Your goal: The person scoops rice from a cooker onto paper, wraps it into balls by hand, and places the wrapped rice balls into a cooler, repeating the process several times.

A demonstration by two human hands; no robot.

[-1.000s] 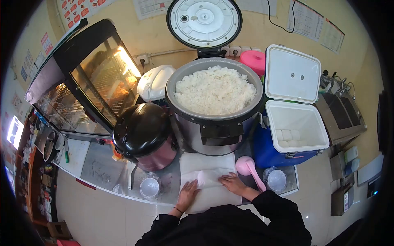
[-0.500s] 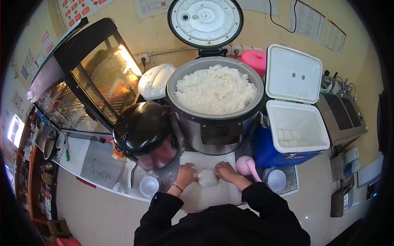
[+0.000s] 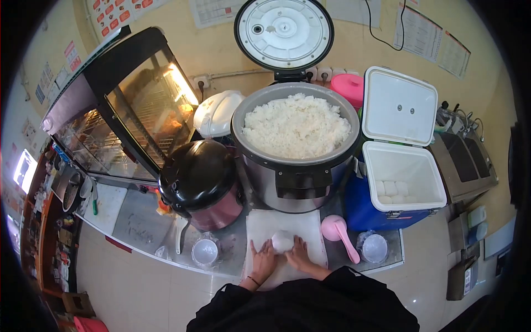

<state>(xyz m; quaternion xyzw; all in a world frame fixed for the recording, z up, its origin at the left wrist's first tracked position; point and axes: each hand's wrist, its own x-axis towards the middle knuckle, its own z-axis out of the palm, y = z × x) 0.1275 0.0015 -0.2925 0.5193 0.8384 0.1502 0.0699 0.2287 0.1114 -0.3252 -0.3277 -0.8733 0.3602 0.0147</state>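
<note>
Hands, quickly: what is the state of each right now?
Left hand: open, fingers against the rice ball.
Right hand: open, fingers against its other side.

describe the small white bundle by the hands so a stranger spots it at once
Find the big open rice cooker mid-counter; a white sheet lies right in front of it. On that sheet sits the small rounded white bundle, with the left hand and right hand touching it from either side. Similar bundles lie in the cooler to the right, but this one is alone.
</note>
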